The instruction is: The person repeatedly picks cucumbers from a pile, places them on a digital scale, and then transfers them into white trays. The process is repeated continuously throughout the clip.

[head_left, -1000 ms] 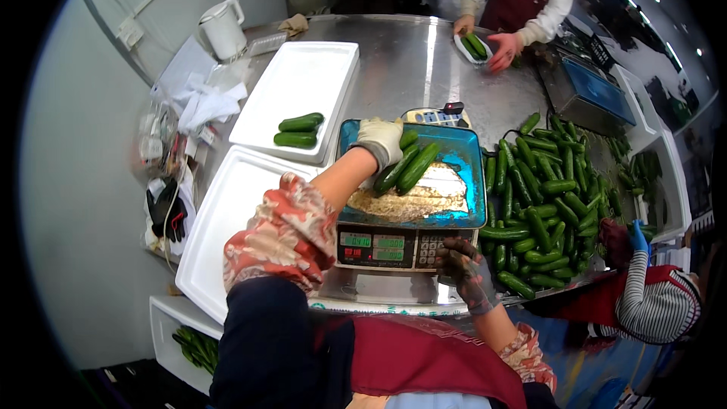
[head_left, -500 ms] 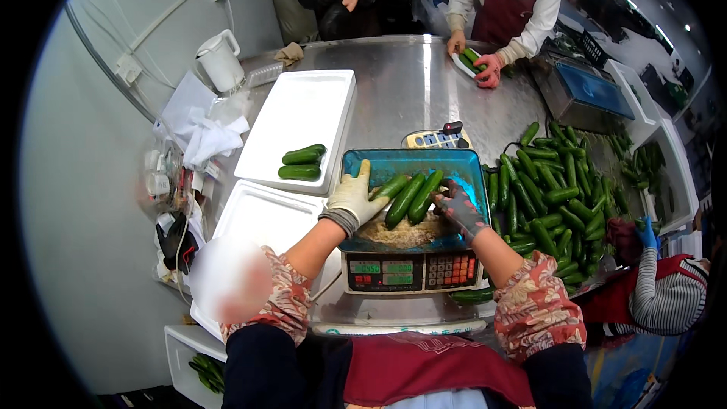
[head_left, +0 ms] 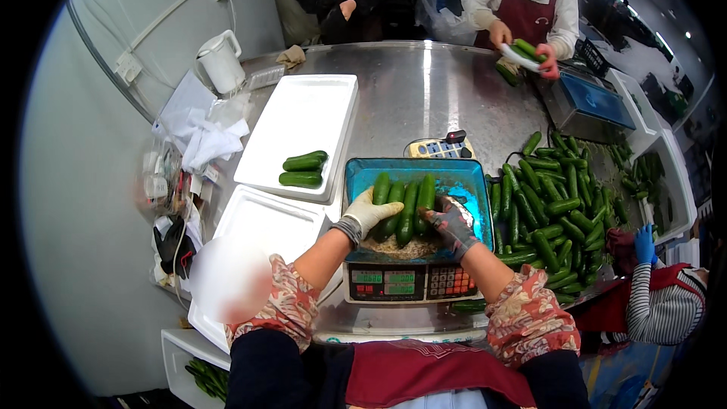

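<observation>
Several green cucumbers (head_left: 410,212) lie side by side, roughly lengthwise, in the blue pan (head_left: 356,167) of a digital scale (head_left: 413,283) in front of me. My left hand (head_left: 369,214), in a pale glove, wraps around the left side of the row, thumb across a cucumber. On the other side my right hand (head_left: 454,229), in a grey patterned glove, curls its fingers against the rightmost cucumber. The row is pressed between both hands. Brownish wet residue shows on the pan floor beneath.
Two cucumbers (head_left: 303,169) rest in a white foam tray (head_left: 299,110) at left; another white foam tray (head_left: 265,220) is nearer. A large cucumber heap (head_left: 549,212) lies right. Behind the scale sits a pale keypad device (head_left: 439,148). Across the table, a person holds a cucumber tray (head_left: 521,58).
The cucumbers in the pan now stand straighter and closer together, with one more visible at left. Both hands have closed in on them. The person across has lifted the tray and moved it right.
</observation>
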Demonstrator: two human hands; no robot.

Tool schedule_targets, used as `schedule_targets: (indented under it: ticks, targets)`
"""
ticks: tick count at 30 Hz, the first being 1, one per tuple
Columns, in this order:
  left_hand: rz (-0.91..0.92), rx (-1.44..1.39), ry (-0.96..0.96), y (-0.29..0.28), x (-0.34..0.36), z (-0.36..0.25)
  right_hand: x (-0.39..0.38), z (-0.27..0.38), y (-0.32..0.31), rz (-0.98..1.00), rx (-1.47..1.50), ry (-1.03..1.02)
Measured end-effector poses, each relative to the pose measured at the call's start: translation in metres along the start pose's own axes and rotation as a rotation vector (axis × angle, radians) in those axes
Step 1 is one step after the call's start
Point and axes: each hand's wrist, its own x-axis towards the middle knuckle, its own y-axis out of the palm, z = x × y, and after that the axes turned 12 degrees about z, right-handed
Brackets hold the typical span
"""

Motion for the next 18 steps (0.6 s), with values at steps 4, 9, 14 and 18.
schedule_targets:
  ticks: [4, 9, 14, 18]
  targets:
    - [0.159, -0.228, -0.052, 0.012, 0.003, 0.011, 0.006, -0.021, 0.004, 0.033, -0.032, -0.085]
    - [0.123, -0.199, 0.189, 0.022, -0.01, 0.023, -0.015, -0.011, 0.014, 0.15, 0.147, -0.249]
    - [0.277, -0.392, 0.371, 0.017, -0.024, 0.032, -0.027, 0.026, 0.044, 0.233, -0.187, -0.496]
    - [0.184, -0.476, 0.494, 0.014, -0.032, 0.024, -0.029, 0.064, 0.063, 0.155, -0.801, -0.609]
